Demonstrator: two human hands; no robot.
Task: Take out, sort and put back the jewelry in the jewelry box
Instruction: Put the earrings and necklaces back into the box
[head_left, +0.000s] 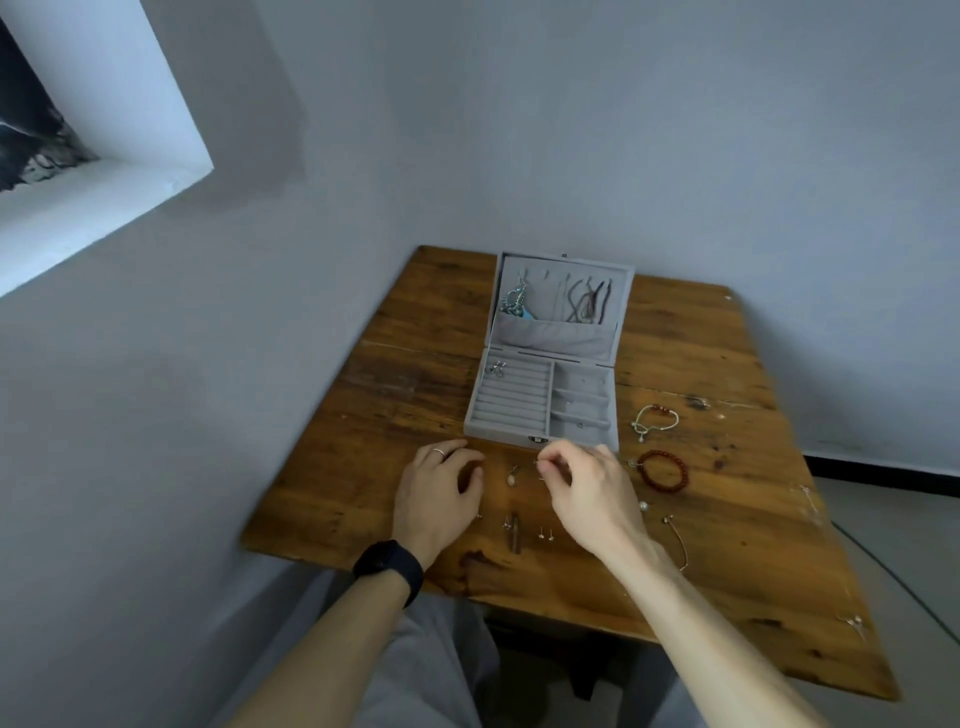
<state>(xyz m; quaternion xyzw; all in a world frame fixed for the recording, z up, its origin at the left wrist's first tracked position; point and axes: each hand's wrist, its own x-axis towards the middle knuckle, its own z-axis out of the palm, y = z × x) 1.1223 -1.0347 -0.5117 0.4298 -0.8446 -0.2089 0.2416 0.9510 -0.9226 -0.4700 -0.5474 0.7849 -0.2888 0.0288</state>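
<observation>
A grey jewelry box stands open on the wooden table, with necklaces hanging in its lid and a pair of earrings in the ring rolls. My right hand hovers just in front of the box, its fingertips pinching a small thin earring. My left hand, wearing a ring, rests on the table left of it with fingers loosely curled and nothing in it. Between the hands lie a drop earring and small studs.
To the right of the box lie a white cord bracelet and a red bead bracelet. A pearl, a thin chain and more small pieces sit near the table's right edge. Walls close in behind and on the left.
</observation>
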